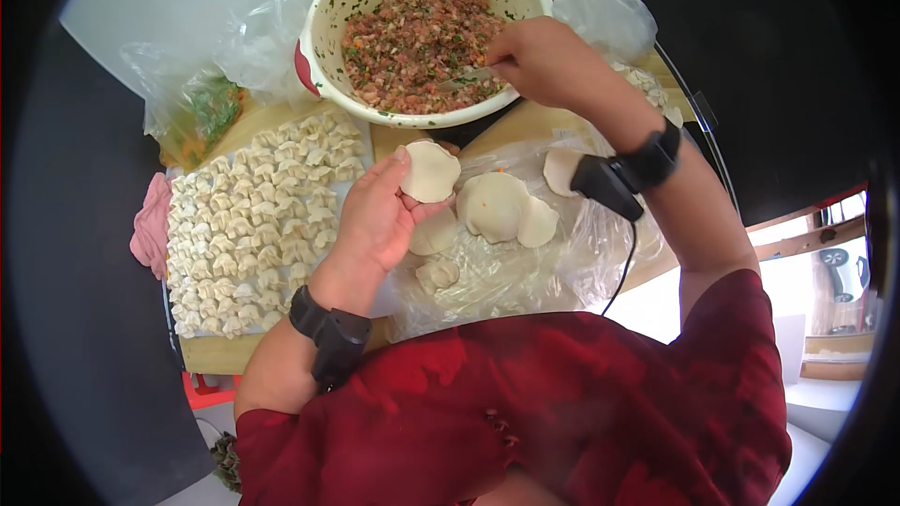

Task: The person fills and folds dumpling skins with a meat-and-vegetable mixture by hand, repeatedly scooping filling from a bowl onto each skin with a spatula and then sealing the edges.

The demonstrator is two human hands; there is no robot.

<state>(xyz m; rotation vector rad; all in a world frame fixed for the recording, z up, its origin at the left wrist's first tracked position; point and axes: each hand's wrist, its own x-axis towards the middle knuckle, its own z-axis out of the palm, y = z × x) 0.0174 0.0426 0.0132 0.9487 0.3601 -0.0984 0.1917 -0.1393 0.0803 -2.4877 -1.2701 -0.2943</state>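
At the near edge of the board, the left hand [375, 215] cupped a round wrapper [430, 172] flat on its fingertips, fingers curled up beneath it, palm turned toward the bowl [323, 28]. The right hand [544, 61] was pinched shut on a thin utensil [464, 78], its tip dipped into the filling [417, 42] at the bowl's near right side. The wrapper lay down and to the left of that utensil, close by, with the bowl's rim standing between them. Below the wrapper sat a pile of spare wrappers [497, 208] on plastic film [525, 272]. To the left, rows of finished dumplings [253, 225] crowded the tray, leaving open room only over the film
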